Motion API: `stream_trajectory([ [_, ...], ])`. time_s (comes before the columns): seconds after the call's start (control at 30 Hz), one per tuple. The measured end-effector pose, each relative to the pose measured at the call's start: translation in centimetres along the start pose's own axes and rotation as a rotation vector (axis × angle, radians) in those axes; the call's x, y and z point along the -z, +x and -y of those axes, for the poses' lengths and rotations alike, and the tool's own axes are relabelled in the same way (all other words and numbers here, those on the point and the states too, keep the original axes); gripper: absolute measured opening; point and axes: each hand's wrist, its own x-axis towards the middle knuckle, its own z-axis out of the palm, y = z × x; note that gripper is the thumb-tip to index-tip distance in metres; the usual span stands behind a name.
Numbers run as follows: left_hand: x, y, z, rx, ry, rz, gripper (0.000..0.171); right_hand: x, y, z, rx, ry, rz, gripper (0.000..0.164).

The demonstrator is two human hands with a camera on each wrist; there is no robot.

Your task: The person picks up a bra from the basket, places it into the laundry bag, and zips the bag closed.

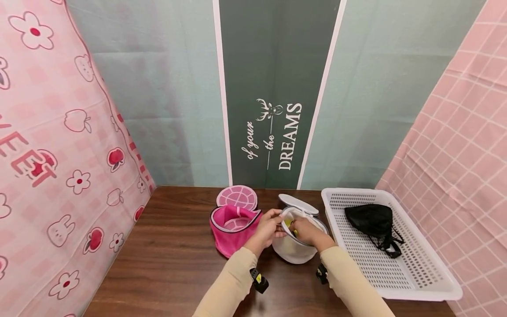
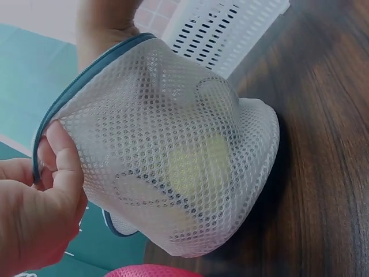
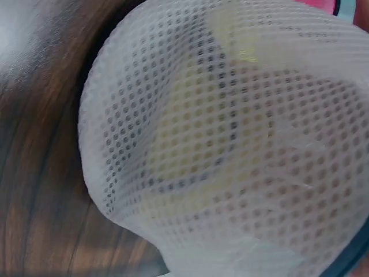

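Observation:
A white mesh laundry bag with a dark zip round its mouth stands unzipped on the table, its round lid folded back. My left hand pinches the zip edge on the bag's left side. My right hand reaches down through the mouth, its fingers mostly hidden inside. Something yellow with dark edging shows through the mesh in the left wrist view; its kind is unclear. Left of my left hand stands a pink mesh laundry bag, also unzipped, with its pink lid laid back.
On the right a white perforated plastic basket holds a black drawstring bag. Brown wooden tabletop extends to the left and front. Printed cloths hang at the back and both sides.

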Motion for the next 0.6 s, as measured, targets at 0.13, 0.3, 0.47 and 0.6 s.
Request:
stream_trajectory([
  [0.13, 0.5, -0.1, 0.0, -0.002, 0.007, -0.014, 0.025, -0.3, 0.1, -0.1, -0.008, 0.016, 0.021, 0.017],
  [0.3, 1.4, 0.0, 0.3, -0.001, 0.036, -0.052, 0.023, -0.3, 0.3, 0.5, -0.175, 0.109, 0.062, 0.029],
  [0.47, 2.0, 0.1, 0.6, 0.034, 0.029, -0.064, 0.022, -0.8, 0.3, 1.2, -0.221, 0.098, 0.045, 0.027],
  [0.6, 2.3, 0.2, 0.7, 0.054, 0.024, -0.073, 0.022, -0.9, 0.3, 1.7, -0.209, 0.077, 0.025, 0.021],
])
